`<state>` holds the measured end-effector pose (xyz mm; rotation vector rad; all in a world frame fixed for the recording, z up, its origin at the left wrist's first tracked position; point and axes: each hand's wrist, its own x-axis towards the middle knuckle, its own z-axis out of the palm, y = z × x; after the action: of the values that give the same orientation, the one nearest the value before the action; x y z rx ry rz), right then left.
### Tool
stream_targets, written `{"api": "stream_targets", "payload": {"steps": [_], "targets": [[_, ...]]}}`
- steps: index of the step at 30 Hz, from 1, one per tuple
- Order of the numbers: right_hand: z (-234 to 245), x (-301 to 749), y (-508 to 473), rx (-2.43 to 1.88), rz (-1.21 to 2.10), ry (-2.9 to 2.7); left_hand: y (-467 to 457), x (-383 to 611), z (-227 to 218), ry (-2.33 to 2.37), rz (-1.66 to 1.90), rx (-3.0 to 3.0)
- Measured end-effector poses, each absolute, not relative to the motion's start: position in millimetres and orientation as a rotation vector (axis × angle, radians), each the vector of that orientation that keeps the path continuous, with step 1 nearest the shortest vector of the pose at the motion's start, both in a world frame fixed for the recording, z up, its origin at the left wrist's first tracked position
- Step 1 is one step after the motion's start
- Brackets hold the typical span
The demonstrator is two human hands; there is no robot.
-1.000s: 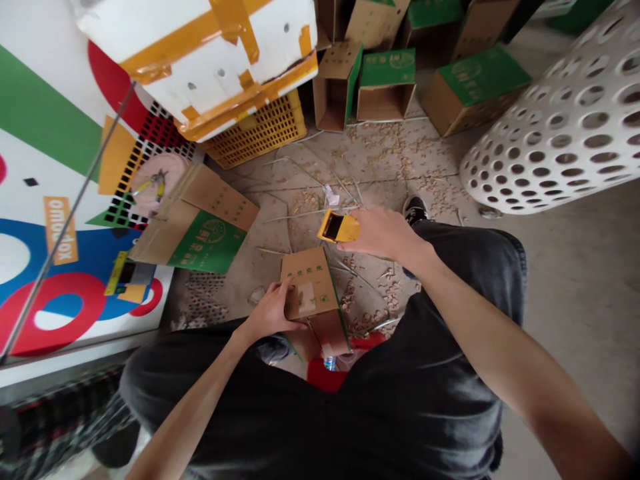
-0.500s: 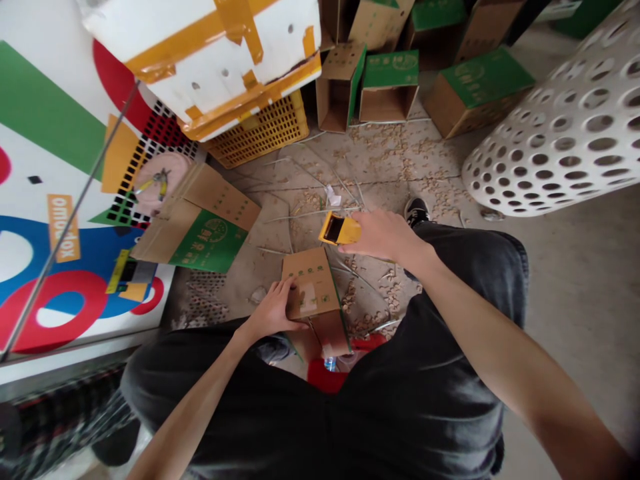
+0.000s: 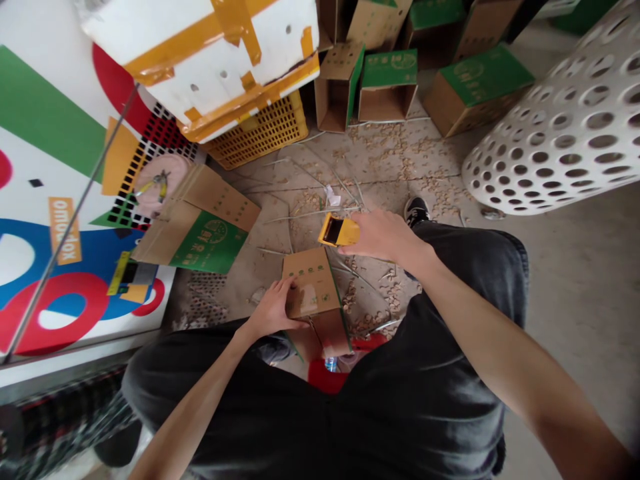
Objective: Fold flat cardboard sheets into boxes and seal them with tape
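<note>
While this person squats on the floor, their left hand [image 3: 273, 311] lies open on a small cardboard box [image 3: 310, 285], fingers spread on its left side. The box sits between their knees. Their right hand [image 3: 383, 237] is closed around a yellow tape dispenser [image 3: 339, 230], held just to the far right of the box and not touching it, though it's tough to see the grip from here.

Off to the left, a flattened carton [image 3: 200, 230] lies beside a printed banner [image 3: 55, 200]. Farther out, a white foam box [image 3: 215, 57] with orange tape sits on a yellow plastic crate [image 3: 265, 137]. More green-topped cartons [image 3: 480, 87] stand at the far right, next to a big white perforated basket [image 3: 555, 133], and wood shavings [image 3: 395, 143] cover the floor.
</note>
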<state>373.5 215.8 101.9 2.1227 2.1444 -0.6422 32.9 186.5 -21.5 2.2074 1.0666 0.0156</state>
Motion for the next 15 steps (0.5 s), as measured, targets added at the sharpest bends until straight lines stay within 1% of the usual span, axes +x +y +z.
{"api": "stream_targets", "payload": {"steps": [15], "targets": [[99.7,373.3,215.1,2.116,-0.599,2.15,185.2,33.2,-24.9,1.054,0.015,2.196]]}}
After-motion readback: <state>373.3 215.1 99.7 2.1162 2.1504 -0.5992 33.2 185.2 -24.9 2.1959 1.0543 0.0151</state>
